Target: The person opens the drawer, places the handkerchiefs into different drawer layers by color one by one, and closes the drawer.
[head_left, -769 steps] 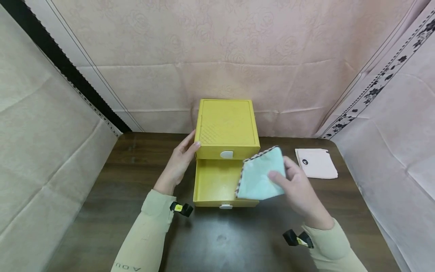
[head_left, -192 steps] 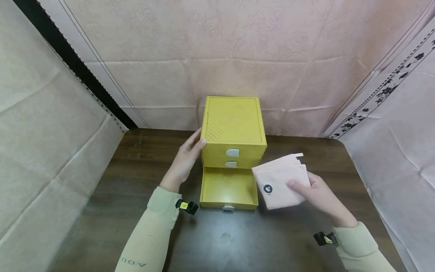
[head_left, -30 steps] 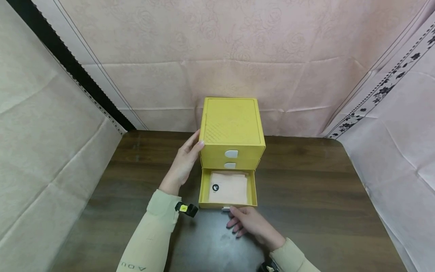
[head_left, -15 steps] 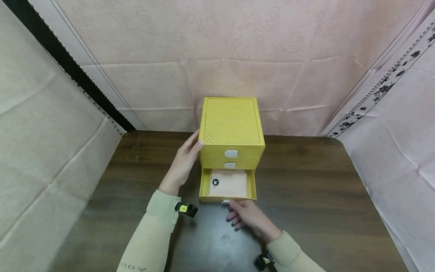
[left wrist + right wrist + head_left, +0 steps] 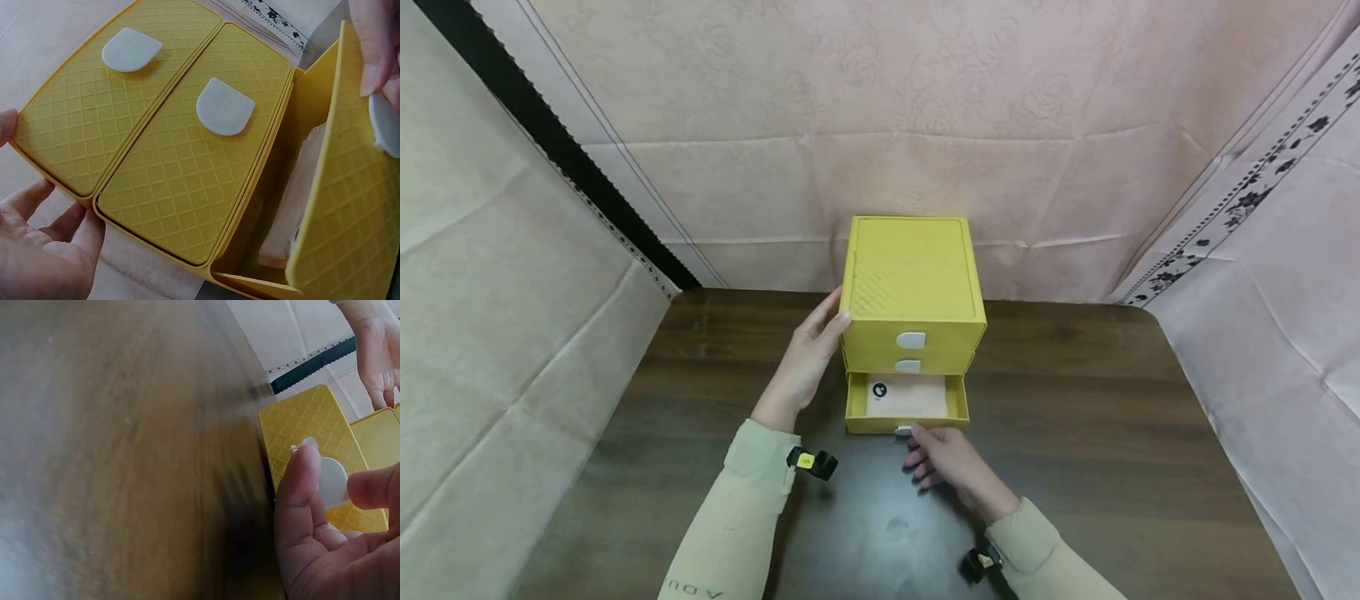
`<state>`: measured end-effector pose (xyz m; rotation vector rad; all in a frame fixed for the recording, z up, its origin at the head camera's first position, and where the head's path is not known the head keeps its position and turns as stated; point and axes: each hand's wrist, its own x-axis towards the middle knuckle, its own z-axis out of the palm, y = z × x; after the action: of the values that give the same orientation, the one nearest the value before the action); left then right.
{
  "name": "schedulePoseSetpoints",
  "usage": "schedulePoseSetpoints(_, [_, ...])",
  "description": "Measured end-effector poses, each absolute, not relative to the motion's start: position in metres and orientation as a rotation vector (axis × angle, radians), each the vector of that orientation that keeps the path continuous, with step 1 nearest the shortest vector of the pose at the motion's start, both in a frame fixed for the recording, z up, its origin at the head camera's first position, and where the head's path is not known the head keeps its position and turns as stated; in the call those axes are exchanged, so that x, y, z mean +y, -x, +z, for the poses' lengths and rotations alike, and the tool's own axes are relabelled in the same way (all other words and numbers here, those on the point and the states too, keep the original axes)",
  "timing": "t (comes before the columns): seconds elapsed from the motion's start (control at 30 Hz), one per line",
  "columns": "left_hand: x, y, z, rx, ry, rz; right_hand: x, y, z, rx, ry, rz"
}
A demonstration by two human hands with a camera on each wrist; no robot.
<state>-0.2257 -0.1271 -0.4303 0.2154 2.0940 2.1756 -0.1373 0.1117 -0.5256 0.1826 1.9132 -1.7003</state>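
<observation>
A yellow drawer unit (image 5: pixel 913 271) stands at the middle of the table's back part. My left hand (image 5: pixel 801 362) rests against its left side, thumb at the front corner; the left wrist view also shows these fingers (image 5: pixel 59 228) touching the side. The bottom drawer (image 5: pixel 855 421) is partly pulled out, and a folded pale cloth (image 5: pixel 917 398) with a round black mark lies inside. With thumb and fingers, my right hand (image 5: pixel 955 467) pinches the white handle (image 5: pixel 332 482) on that drawer's front. The two upper drawers (image 5: pixel 187 150) are closed.
The dark wooden table (image 5: pixel 1112 450) extends around the unit. Pale cloth screens (image 5: pixel 925 100) rise behind it and on both sides, close to the unit's back.
About 6 seconds ago my right hand held the cloth beside the bottom drawer; now the cloth lies inside. Over the last second, hand and drawer have moved inward. My left hand stays put.
</observation>
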Motion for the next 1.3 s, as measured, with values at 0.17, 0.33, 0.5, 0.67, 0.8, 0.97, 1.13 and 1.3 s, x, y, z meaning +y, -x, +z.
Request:
schedulePoseSetpoints(0.17, [-0.126,0.226,-0.430,2.080,-0.228,2.189,0.111,0.145,-0.526,1.914,-0.182,-1.714])
schedulePoseSetpoints(0.33, [-0.128,0.225,-0.429,2.096,-0.223,2.178,0.107,0.157,-0.527,1.918,-0.184,-1.757])
schedulePoseSetpoints(0.5, [-0.133,0.225,-0.430,2.094,-0.229,2.188,0.102,0.173,-0.532,1.893,-0.191,-1.812])
schedulePoseSetpoints(0.67, [-0.131,0.227,-0.431,2.063,-0.216,2.196,0.101,0.186,-0.532,1.878,-0.222,-1.870])
schedulePoseSetpoints(0.8, [-0.129,0.227,-0.427,2.040,-0.208,2.196,0.101,0.193,-0.530,1.884,-0.249,-1.893])
schedulePoseSetpoints(0.97, [-0.126,0.219,-0.410,2.056,-0.190,2.174,0.099,0.196,-0.528,1.923,-0.272,-1.874])
schedulePoseSetpoints(1.13, [-0.125,0.212,-0.401,2.079,-0.182,2.154,0.095,0.196,-0.527,1.956,-0.292,-1.856])
schedulePoseSetpoints(1.3, [-0.126,0.212,-0.400,2.100,-0.177,2.135,0.092,0.197,-0.527,1.934,-0.317,-1.866])
